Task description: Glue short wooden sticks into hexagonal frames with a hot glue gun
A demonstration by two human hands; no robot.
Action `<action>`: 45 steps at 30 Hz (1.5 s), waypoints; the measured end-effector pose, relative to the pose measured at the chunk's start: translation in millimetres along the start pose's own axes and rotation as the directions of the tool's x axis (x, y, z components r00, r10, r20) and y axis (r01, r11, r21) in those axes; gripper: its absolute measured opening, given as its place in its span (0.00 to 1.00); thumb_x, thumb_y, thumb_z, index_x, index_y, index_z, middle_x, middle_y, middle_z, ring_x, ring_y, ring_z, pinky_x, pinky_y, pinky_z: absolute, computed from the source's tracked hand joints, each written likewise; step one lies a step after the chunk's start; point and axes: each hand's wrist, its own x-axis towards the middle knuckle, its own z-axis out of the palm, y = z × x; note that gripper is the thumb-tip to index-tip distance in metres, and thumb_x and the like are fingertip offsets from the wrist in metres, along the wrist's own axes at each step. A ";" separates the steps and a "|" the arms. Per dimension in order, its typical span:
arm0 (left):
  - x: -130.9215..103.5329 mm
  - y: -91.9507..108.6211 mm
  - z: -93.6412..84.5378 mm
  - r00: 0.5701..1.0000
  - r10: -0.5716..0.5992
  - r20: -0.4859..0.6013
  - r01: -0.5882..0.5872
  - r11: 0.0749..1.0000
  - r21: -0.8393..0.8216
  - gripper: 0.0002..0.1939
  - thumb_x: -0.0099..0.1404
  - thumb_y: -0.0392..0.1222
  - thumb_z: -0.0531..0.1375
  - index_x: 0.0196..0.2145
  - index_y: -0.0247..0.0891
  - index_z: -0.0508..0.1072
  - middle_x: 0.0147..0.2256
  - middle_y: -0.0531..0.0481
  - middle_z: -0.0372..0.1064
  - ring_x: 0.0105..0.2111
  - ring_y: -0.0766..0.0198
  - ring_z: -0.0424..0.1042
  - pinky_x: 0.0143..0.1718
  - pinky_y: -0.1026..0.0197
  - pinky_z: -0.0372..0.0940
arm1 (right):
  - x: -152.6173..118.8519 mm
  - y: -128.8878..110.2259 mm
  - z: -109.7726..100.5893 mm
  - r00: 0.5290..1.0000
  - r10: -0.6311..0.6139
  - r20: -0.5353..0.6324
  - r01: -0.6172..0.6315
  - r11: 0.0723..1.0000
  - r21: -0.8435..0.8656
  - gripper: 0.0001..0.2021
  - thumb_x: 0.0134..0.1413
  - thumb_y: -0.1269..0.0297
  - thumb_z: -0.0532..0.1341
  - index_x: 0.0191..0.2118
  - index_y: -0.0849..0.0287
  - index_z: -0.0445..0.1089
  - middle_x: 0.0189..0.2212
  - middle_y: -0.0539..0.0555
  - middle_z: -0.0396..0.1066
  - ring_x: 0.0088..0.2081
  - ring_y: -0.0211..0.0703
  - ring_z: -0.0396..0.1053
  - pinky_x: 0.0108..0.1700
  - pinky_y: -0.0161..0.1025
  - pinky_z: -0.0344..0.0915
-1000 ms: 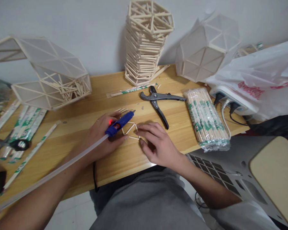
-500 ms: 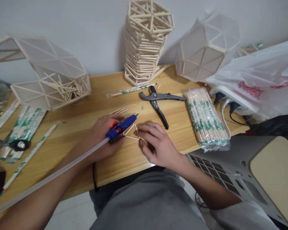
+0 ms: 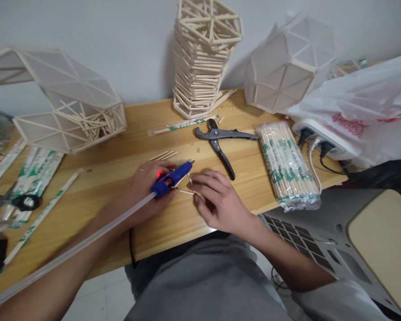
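Observation:
A blue hot glue gun (image 3: 172, 179) with a long translucent glue stick (image 3: 96, 239) running out of its rear is gripped in my left hand (image 3: 143, 187). A red light glows near my left fingers. The nozzle points up and right, just above a small triangle of short wooden sticks (image 3: 186, 192) on the tabletop. My right hand (image 3: 217, 196) is closed at the triangle's right corner, thumb and fingertips on its sticks. Part of the triangle lies hidden behind the glue gun and fingers. Several cut sticks (image 3: 164, 155) rest just beyond my left hand.
Black-handled cutters (image 3: 217, 138) lie ahead, beside a bundle of wrapped chopsticks (image 3: 287, 165). A tall stick tower (image 3: 202, 67) stands at the wall, between two panelled stick frames (image 3: 76, 84). Scissors (image 3: 26, 202) lie left; a power strip (image 3: 334, 149) sits right.
My left hand and the glue gun have shifted slightly to the right, covering more of the triangle's left side. My right hand stays in place.

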 end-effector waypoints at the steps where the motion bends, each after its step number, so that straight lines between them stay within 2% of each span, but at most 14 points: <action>1: -0.2 -0.1 -0.1 1.000 0.005 -0.003 -0.005 1.000 0.005 0.14 0.69 0.42 0.67 0.49 0.46 0.68 0.57 0.46 0.77 0.59 0.50 0.76 0.60 0.41 0.71 | 0.0 0.2 0.0 1.000 0.001 -0.001 -0.001 1.000 0.000 0.19 0.65 0.73 0.62 0.59 0.52 0.75 0.57 0.57 0.79 0.60 0.56 0.73 0.62 0.61 0.74; 10: -1.0 -1.9 -0.4 1.000 -0.017 0.000 0.017 1.000 0.004 0.14 0.69 0.43 0.67 0.49 0.45 0.69 0.57 0.45 0.77 0.58 0.50 0.76 0.60 0.42 0.70 | -1.5 0.1 -0.7 1.000 -0.010 0.001 0.010 1.000 -0.008 0.17 0.64 0.74 0.62 0.56 0.57 0.76 0.56 0.59 0.79 0.59 0.56 0.72 0.64 0.59 0.73; 24: 0.0 -0.2 -0.3 1.000 -0.025 -0.019 0.025 1.000 0.014 0.14 0.69 0.45 0.68 0.49 0.46 0.70 0.55 0.46 0.78 0.56 0.49 0.77 0.58 0.42 0.72 | -1.3 0.1 -0.6 1.000 0.006 0.011 -0.006 1.000 -0.007 0.20 0.64 0.73 0.62 0.59 0.52 0.75 0.57 0.57 0.79 0.60 0.57 0.72 0.63 0.61 0.73; 35: -0.3 -0.9 0.7 0.999 -0.037 -0.018 0.037 0.999 0.005 0.15 0.68 0.44 0.68 0.49 0.47 0.69 0.55 0.48 0.79 0.56 0.51 0.77 0.58 0.42 0.72 | -1.3 -0.3 -0.4 1.000 0.008 0.016 -0.008 1.000 -0.014 0.17 0.65 0.73 0.62 0.57 0.54 0.75 0.56 0.58 0.79 0.60 0.56 0.73 0.63 0.60 0.73; 45: -1.8 -0.8 1.3 0.999 -0.046 -0.016 0.046 0.999 -0.003 0.14 0.69 0.43 0.67 0.49 0.47 0.69 0.58 0.46 0.77 0.60 0.50 0.76 0.61 0.41 0.72 | -1.9 0.5 0.6 1.000 0.015 0.007 -0.015 1.000 -0.021 0.19 0.66 0.72 0.62 0.59 0.51 0.76 0.57 0.57 0.79 0.60 0.57 0.73 0.63 0.61 0.73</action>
